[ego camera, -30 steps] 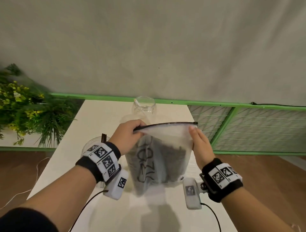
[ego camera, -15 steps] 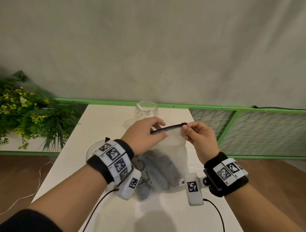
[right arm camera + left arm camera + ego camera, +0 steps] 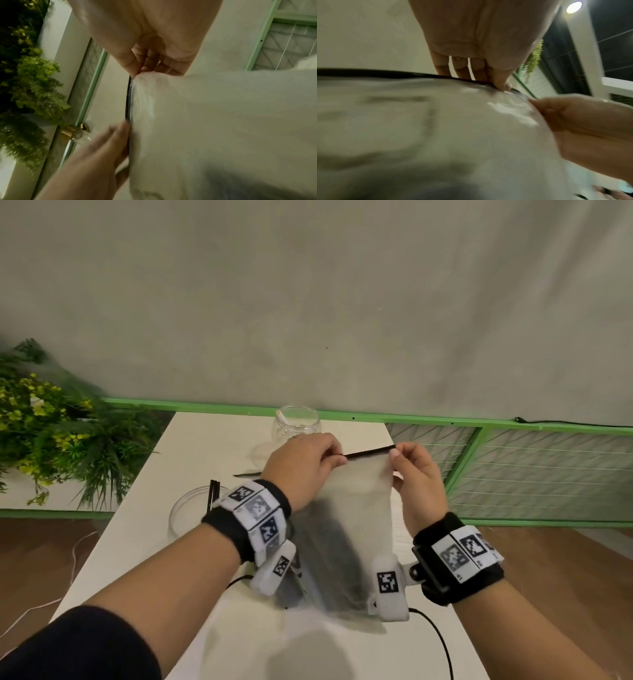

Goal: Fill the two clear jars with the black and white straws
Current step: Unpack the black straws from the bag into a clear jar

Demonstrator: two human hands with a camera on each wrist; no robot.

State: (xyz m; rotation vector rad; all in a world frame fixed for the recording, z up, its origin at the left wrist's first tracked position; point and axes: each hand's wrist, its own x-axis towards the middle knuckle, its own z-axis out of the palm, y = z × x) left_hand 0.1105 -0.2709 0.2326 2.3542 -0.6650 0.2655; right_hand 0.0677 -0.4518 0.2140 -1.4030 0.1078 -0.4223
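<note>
A frosted zip bag [image 3: 346,515] with dark straws inside stands on the white table [image 3: 212,440]. Its black zip strip [image 3: 371,454] runs between my hands. My left hand [image 3: 308,463] pinches the strip's left part, seen close in the left wrist view [image 3: 501,83]. My right hand [image 3: 411,470] pinches the bag's top right corner [image 3: 137,74]. One clear jar [image 3: 297,424] stands at the table's far edge with a white straw in it. A second clear jar [image 3: 191,508] sits left of my left wrist and holds black straws [image 3: 214,491].
A loose dark straw [image 3: 246,473] lies on the table behind my left hand. A green plant [image 3: 51,440] stands off the table's left side. A green-framed mesh rail [image 3: 531,474] runs along the right. Cables trail from both wrist cameras.
The bag's top was stretched wide a second ago; my hands have since come closer together along the zip strip, and the bag hangs narrower and slacker.
</note>
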